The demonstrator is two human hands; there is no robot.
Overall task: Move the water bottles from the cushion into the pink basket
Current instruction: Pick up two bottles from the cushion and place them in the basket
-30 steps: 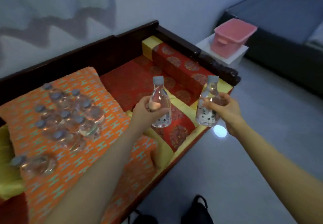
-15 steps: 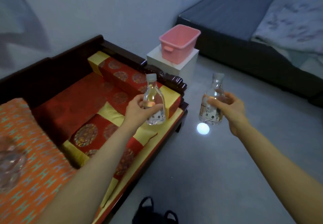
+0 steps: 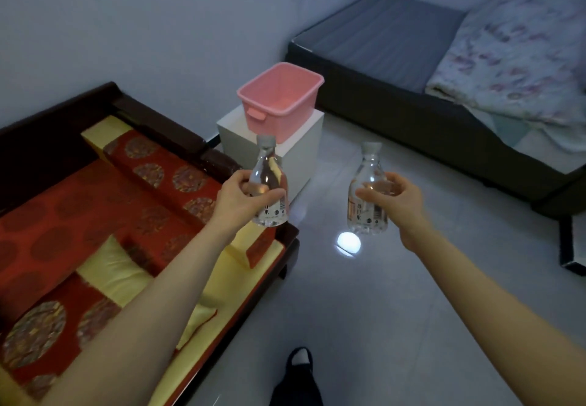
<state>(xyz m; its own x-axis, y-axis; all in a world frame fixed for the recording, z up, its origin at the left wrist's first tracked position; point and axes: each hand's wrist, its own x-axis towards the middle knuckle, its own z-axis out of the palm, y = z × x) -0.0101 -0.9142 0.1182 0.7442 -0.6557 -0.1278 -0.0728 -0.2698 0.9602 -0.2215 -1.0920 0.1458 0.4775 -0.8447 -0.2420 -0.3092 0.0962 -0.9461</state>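
My left hand grips left bottle, right hand grips right bottle; bare floor before basket; basket bottom unclear.

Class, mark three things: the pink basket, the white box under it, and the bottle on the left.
pink basket (image 3: 279,123): head view, front outer wall.
white box (image 3: 306,158): head view, bare right face.
left bottle (image 3: 268,168): head view, clear shoulder below the cap.
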